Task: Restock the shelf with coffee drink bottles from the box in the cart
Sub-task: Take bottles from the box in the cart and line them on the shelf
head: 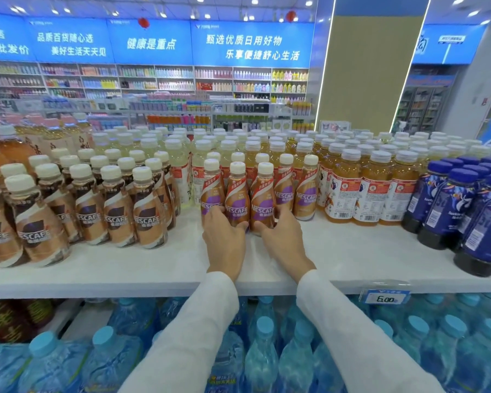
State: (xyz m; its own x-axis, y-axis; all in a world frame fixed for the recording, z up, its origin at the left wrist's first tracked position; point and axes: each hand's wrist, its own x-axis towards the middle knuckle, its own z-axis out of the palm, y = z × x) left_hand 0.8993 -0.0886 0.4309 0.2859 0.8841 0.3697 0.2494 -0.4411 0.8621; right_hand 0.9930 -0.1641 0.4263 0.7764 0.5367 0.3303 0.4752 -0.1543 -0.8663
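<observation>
Left hand (pixel 223 236) and right hand (pixel 284 236) reach onto the white shelf (pixel 352 256); fingers wrapped around the front coffee bottles (pixel 240 194). Bottles upright, mid-shelf, between brown-label coffee bottles (pixel 148 211) and tea bottles (pixel 366 191).

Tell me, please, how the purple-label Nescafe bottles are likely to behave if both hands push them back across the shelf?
The purple-label Nescafe bottles look tall with narrow necks, so a push up high may tip them. The left hand and right hand press low on their bases, which probably helps. The white shelf looks smooth, so they likely slide easily.
</observation>
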